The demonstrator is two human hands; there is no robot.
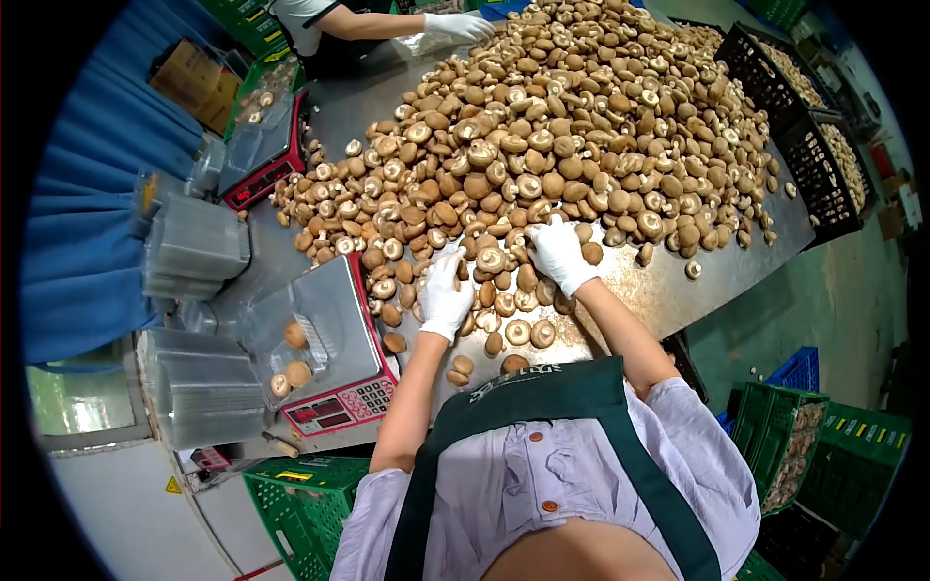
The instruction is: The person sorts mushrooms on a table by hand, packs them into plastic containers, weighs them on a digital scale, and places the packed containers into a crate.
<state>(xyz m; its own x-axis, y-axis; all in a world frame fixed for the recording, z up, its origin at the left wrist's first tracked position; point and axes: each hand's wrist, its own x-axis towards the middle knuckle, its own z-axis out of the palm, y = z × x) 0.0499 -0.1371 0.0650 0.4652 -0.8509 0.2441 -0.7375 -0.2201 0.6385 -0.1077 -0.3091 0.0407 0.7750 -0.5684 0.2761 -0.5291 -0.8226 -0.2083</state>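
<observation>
A large heap of brown shiitake mushrooms (542, 126) covers much of the metal table. My left hand (447, 295), in a white glove, lies at the heap's near edge with its fingers stretched forward beside several mushrooms. My right hand (560, 254), also gloved, rests among the mushrooms to the right, its fingers spread and partly bent. Several loose mushrooms lie between the two hands, among them a pale-stemmed mushroom (491, 259). Left of my left hand, a clear plastic tray (334, 315) on a red scale (341, 412) contains 3 mushrooms.
Stacked clear trays (203, 387) stand at the left beside a second red scale (263, 184). Black crates (819, 179) of mushrooms border the table's right end. Green crates (775, 436) stand on the floor. Across the table, a co-worker's gloved hand (459, 26) is near the heap.
</observation>
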